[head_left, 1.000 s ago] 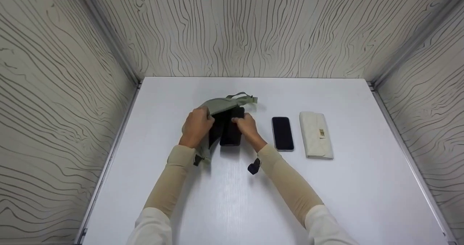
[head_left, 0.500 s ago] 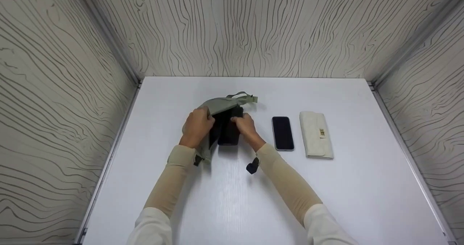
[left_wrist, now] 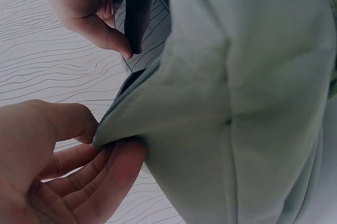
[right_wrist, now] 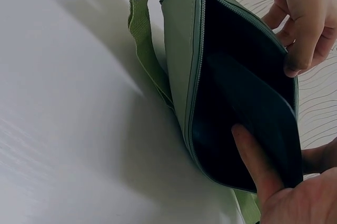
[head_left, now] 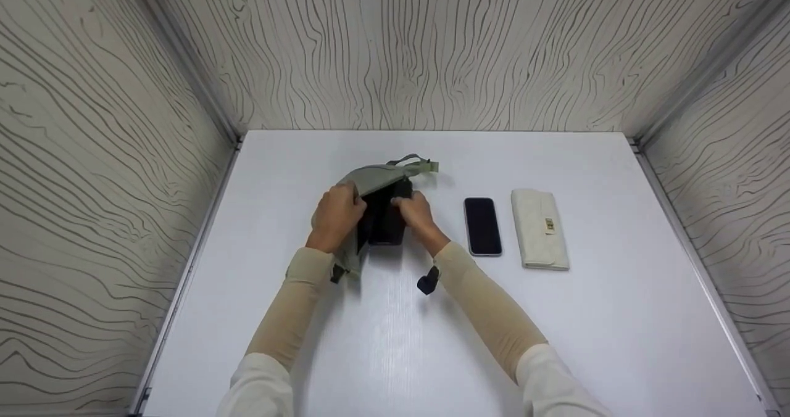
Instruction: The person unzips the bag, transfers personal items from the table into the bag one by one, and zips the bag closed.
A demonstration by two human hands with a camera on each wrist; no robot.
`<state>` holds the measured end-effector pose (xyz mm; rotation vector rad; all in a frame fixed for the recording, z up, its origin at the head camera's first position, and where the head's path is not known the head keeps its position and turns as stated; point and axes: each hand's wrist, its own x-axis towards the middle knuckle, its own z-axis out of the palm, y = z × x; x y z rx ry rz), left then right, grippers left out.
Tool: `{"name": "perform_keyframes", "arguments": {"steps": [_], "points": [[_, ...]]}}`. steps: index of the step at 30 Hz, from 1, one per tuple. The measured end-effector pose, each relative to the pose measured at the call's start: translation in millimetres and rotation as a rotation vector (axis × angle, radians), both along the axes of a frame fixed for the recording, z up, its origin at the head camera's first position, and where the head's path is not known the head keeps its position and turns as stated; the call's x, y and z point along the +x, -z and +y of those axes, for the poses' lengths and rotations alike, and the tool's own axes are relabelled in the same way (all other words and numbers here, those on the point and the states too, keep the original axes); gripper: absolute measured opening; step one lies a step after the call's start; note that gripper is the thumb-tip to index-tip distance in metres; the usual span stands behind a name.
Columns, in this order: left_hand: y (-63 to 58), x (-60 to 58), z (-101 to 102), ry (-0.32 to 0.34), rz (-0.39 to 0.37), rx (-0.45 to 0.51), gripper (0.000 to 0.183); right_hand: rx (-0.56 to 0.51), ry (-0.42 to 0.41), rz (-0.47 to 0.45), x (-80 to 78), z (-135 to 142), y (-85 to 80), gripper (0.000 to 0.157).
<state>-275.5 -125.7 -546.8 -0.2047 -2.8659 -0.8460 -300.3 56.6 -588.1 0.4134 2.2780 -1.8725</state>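
Note:
A sage-green zip bag (head_left: pixel 373 178) lies at the table's middle-left with its mouth unzipped. My left hand (head_left: pixel 336 216) pinches the edge of that mouth between thumb and fingers and pulls it outward, as the left wrist view shows. A black smartphone (right_wrist: pixel 268 113) slants into the opening, its far part within the dark interior. With thumb on one side and fingers on the other, my right hand (head_left: pixel 418 215) grips the smartphone by its edge. Its glossy face reflects a finger in the left wrist view. The bag's zipper teeth (right_wrist: pixel 200 39) run along the parted mouth.
A second smartphone (head_left: pixel 482 227) lies on the white table (head_left: pixel 395 355) to the right, and beyond it a cream wallet (head_left: pixel 539 229) with a gold clasp. The bag's green strap (right_wrist: pixel 145 50) trails beside it. A black buckle (head_left: pixel 427 281) hangs near my right wrist. Patterned walls enclose the table.
My right hand and the smartphone have shifted slightly left and farther into the bag's mouth. The left hand keeps its hold on the edge. The other smartphone and the wallet have not moved.

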Motion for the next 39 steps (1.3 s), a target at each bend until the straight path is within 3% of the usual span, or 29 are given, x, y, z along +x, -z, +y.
{"name": "perform_keyframes", "arguments": {"steps": [15, 39], "points": [[0.0, 0.1, 0.8, 0.013, 0.036, -0.001, 0.022, -0.039, -0.008, -0.022, -1.1, -6.4, -2.3, 0.044], [-2.2, 1.7, 3.7, 0.027, 0.037, 0.003, 0.018, -0.198, 0.022, -0.069, -9.3, -15.5, -2.8, 0.05]]}}
